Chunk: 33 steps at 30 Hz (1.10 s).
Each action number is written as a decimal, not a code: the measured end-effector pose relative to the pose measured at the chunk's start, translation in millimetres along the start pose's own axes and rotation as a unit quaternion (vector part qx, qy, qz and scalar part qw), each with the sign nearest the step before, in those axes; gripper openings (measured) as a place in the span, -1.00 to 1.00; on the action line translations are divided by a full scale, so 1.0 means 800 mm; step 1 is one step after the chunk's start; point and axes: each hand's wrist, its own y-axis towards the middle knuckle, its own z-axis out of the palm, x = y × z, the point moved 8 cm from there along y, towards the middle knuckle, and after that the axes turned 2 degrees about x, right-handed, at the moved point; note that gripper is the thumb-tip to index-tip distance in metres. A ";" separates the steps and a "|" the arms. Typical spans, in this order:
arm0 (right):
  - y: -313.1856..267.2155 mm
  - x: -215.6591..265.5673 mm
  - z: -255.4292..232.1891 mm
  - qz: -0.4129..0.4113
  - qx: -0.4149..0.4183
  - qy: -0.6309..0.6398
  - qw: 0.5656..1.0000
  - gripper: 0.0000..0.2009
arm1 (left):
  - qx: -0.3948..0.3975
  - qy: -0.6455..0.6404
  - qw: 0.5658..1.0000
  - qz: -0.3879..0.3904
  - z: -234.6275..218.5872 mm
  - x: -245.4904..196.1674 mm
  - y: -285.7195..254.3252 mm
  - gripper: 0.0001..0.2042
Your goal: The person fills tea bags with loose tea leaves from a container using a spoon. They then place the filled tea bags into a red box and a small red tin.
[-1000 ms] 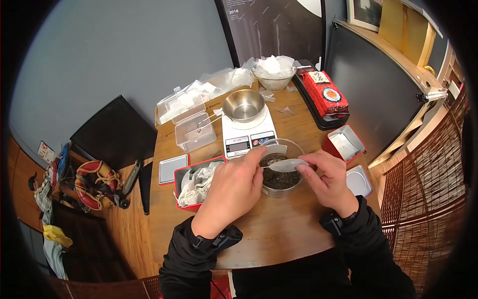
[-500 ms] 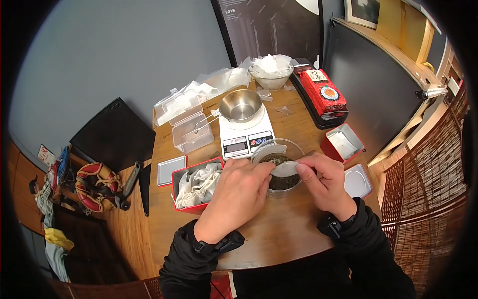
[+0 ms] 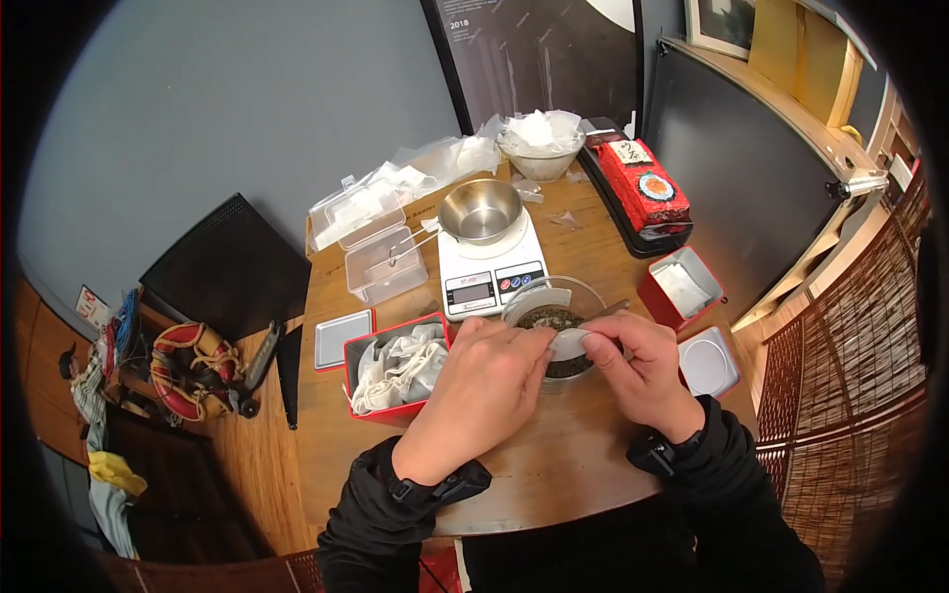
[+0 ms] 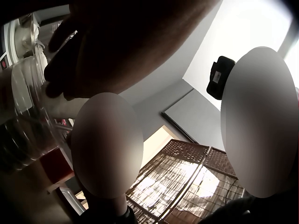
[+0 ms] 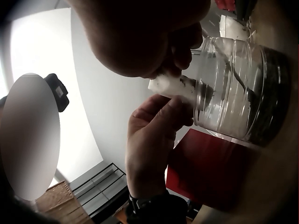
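A small white, translucent tea bag is pinched between both hands, above a clear round jar of dark loose leaves. My left hand grips its left end, palm down, and my right hand pinches the right end between thumb and fingers. Dark flecks show on the bag in the right wrist view, where it sits right at the jar's mouth. A brown stick-like handle pokes out over the jar's rim behind the right fingers.
Behind the jar, a white kitchen scale carries a steel bowl. At left is a red-rimmed tin of white cloth pouches; at right, another red tin and its lid. A red package lies on a black tray.
Both hands have drawn closer together over the jar, the left moving right, so less of the tea bag shows between them. The bag has turned from lying lengthwise and sits slightly lower.
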 end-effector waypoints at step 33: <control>-0.005 -0.001 -0.004 0.018 -0.031 0.061 0.997 -0.79 | -0.059 -0.025 0.998 -0.003 -0.005 0.007 0.001 -0.89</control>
